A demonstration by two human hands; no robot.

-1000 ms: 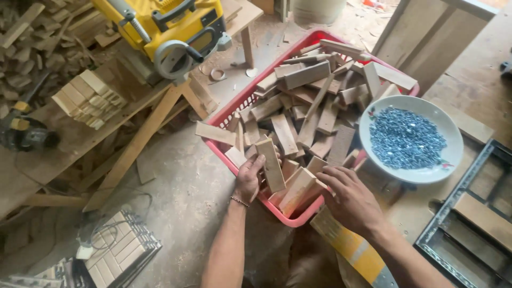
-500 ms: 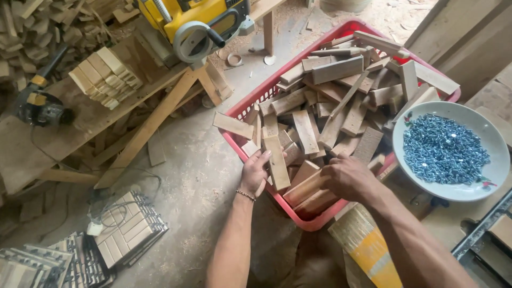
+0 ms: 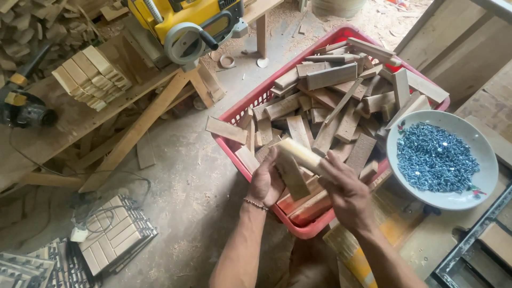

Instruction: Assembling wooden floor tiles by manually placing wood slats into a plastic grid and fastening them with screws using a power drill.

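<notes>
A red plastic crate (image 3: pixel 241 109) on the floor is heaped with short wooden blocks (image 3: pixel 330 101). At its near corner my left hand (image 3: pixel 265 184) grips a brown wooden block (image 3: pixel 292 176) that stands tilted. My right hand (image 3: pixel 345 191) holds a paler wooden block (image 3: pixel 300 152) that crosses over the brown one. Both hands are just above the crate's front rim.
A white plate of bluish screws (image 3: pixel 434 159) rests on the crate's right edge. A yellow planer machine (image 3: pixel 181 21) sits on a wooden bench with stacked blocks (image 3: pixel 90 77). Slatted tile panels (image 3: pixel 114 234) and a cable lie on the dusty floor. A dark frame (image 3: pixel 480 250) is at the lower right.
Both hands have lifted blocks out of the pile and brought them together above the crate's near corner. The view has shifted so the crate sits more to the right.
</notes>
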